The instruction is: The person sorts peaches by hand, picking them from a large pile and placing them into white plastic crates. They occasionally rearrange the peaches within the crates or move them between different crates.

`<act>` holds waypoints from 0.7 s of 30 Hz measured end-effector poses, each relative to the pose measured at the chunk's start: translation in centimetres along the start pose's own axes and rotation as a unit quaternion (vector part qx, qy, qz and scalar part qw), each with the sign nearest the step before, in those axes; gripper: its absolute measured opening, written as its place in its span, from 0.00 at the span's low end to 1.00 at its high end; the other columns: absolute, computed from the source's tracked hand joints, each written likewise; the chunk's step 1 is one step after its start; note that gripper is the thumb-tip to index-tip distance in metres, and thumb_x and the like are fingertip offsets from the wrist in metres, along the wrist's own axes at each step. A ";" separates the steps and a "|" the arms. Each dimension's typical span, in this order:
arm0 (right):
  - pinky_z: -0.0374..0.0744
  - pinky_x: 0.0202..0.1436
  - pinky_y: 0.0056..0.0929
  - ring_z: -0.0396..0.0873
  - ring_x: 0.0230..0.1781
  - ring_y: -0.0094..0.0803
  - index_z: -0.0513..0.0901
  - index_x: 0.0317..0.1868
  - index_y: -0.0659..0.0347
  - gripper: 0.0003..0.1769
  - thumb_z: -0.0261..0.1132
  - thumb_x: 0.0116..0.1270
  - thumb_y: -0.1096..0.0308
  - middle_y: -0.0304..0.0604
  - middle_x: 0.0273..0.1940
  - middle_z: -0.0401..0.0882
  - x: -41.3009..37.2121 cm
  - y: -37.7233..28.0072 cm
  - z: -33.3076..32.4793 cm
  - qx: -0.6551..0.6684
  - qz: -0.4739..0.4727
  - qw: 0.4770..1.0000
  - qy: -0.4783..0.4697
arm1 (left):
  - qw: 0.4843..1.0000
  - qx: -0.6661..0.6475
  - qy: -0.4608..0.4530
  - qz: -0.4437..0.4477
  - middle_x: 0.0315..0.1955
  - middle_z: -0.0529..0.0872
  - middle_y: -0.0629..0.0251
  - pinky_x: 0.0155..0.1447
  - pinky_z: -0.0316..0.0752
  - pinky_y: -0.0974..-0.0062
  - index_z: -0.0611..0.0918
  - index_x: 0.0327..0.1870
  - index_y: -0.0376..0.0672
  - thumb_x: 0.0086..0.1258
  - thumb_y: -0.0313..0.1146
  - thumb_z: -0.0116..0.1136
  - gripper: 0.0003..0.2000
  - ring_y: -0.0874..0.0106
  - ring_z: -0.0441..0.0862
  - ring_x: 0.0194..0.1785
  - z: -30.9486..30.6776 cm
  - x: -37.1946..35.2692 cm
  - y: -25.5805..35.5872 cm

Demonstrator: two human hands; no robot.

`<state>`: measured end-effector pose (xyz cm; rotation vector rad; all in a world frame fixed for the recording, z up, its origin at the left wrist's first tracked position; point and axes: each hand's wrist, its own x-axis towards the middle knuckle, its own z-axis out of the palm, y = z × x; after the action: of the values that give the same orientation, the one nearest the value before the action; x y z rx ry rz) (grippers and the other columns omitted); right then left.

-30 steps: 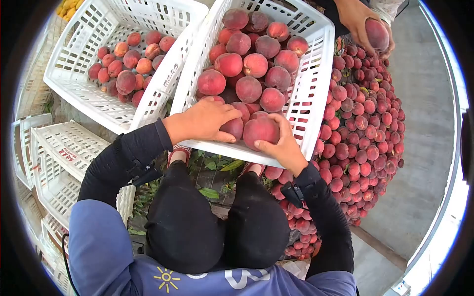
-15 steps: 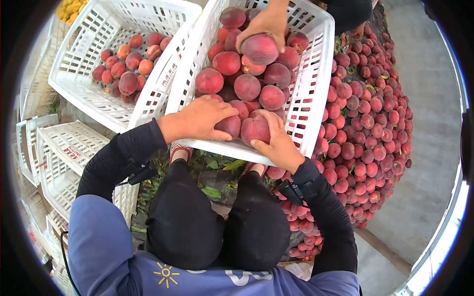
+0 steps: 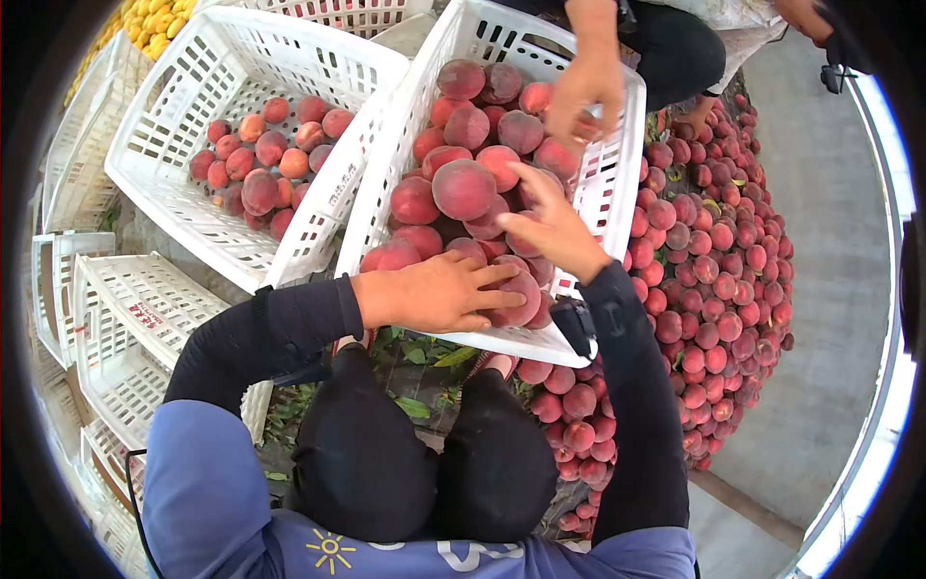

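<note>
A white plastic crate (image 3: 378, 207) in front of me holds many dark red peaches. My left hand (image 3: 434, 292) lies over the fruit at the near side, fingers spread, the tips resting on a peach (image 3: 514, 301). Farther in, my right hand (image 3: 557, 230) hovers at the crate's right side with thumb and forefinger apart; some fingers are hidden. Close to its fingertips is a large peach (image 3: 464, 188) lying on top of the others. Another person's hand (image 3: 588, 92), blurred, reaches over the far right part of the crate.
A second white crate (image 3: 140, 159) with fewer peaches (image 3: 271, 148) stands to the left. Stacked crates (image 3: 145, 309) line the left side. A large heap of peaches (image 3: 714, 289) covers the ground at right, beside a grey floor (image 3: 830, 241). Yellow fruit (image 3: 154, 24) shows at far left.
My right hand has let go of a peach at the near edge and moved forward. My left hand has slid right. The other person's hand has released its peach and drawn right.
</note>
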<state>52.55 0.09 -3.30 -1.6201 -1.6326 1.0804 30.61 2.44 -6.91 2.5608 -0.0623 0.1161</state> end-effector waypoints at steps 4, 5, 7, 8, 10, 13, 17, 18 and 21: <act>0.69 0.67 0.40 0.65 0.67 0.50 0.68 0.67 0.55 0.42 0.73 0.51 0.60 0.56 0.67 0.64 5.1 -0.3 3.9 -0.224 -0.071 0.969 -0.074 | 1.000 0.006 0.020 0.000 0.71 0.63 0.52 0.62 0.69 0.52 0.67 0.71 0.57 0.73 0.45 0.47 0.25 0.54 0.73 0.63 0.5 -0.2 0.0; 0.71 0.64 0.41 0.68 0.64 0.53 0.69 0.65 0.56 0.41 0.73 0.49 0.60 0.56 0.64 0.66 6.0 -0.3 4.4 -0.259 -0.067 0.961 -0.077 | 1.000 0.001 0.020 -0.002 0.71 0.63 0.52 0.62 0.69 0.52 0.67 0.71 0.57 0.73 0.45 0.47 0.25 0.54 0.73 0.63 0.5 -0.4 0.0; 0.74 0.60 0.43 0.71 0.60 0.53 0.71 0.62 0.57 0.40 0.74 0.47 0.58 0.54 0.60 0.70 7.1 -0.2 4.1 -0.269 -0.073 0.956 -0.091 | 1.000 0.000 0.010 0.000 0.70 0.63 0.52 0.63 0.67 0.50 0.66 0.71 0.57 0.73 0.46 0.47 0.25 0.53 0.72 0.64 0.3 -0.2 -0.1; 0.74 0.60 0.41 0.73 0.59 0.51 0.72 0.61 0.57 0.41 0.75 0.45 0.55 0.53 0.59 0.72 6.8 -0.1 3.9 -0.280 -0.046 0.955 -0.083 | 1.000 -0.011 0.002 -0.011 0.70 0.64 0.53 0.64 0.67 0.49 0.67 0.70 0.57 0.73 0.46 0.47 0.25 0.50 0.72 0.63 0.2 -0.2 0.0; 0.74 0.60 0.41 0.73 0.59 0.50 0.72 0.61 0.57 0.41 0.75 0.46 0.54 0.53 0.58 0.74 4.1 -0.3 1.8 -0.276 -0.039 0.959 -0.054 | 1.000 -0.005 0.008 -0.003 0.69 0.65 0.52 0.63 0.67 0.51 0.68 0.70 0.56 0.72 0.45 0.49 0.25 0.51 0.72 0.63 -0.2 -0.2 0.2; 0.75 0.60 0.39 0.76 0.57 0.48 0.72 0.60 0.59 0.41 0.76 0.48 0.51 0.53 0.55 0.77 -1.6 -3.5 -1.8 -0.255 0.070 0.964 0.012 | 0.999 0.018 0.042 0.008 0.68 0.67 0.51 0.61 0.69 0.53 0.69 0.68 0.54 0.71 0.44 0.53 0.25 0.53 0.73 0.62 0.1 -0.3 0.0; 0.66 0.65 0.43 0.77 0.54 0.45 0.73 0.57 0.61 0.42 0.75 0.46 0.46 0.47 0.50 0.79 -9.2 -3.4 -2.0 -0.337 0.146 0.924 0.105 | 1.000 -0.021 0.018 0.008 0.61 0.71 0.50 0.59 0.69 0.55 0.69 0.68 0.51 0.69 0.44 0.55 0.26 0.55 0.74 0.58 -0.3 -0.2 0.0; 0.66 0.65 0.43 0.77 0.54 0.45 0.73 0.57 0.61 0.42 0.75 0.46 0.46 0.47 0.50 0.79 -10.4 -3.4 -1.1 -0.337 0.150 0.923 0.109 | 1.000 -0.022 0.006 0.001 0.60 0.71 0.50 0.59 0.68 0.55 0.68 0.68 0.51 0.69 0.44 0.55 0.26 0.55 0.74 0.57 -0.6 -0.1 0.1; 0.57 0.70 0.48 0.73 0.59 0.45 0.72 0.59 0.61 0.42 0.75 0.47 0.47 0.47 0.50 0.78 -12.2 -3.2 0.7 -0.416 0.073 0.895 0.146 | 1.000 -0.025 0.000 -0.003 0.59 0.72 0.50 0.60 0.67 0.55 0.68 0.68 0.51 0.69 0.43 0.55 0.26 0.56 0.74 0.56 -0.5 -0.1 -0.1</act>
<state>51.34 -11.87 0.68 -2.3200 -1.8955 0.1230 30.46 2.78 -6.60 2.5117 -0.0562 0.1097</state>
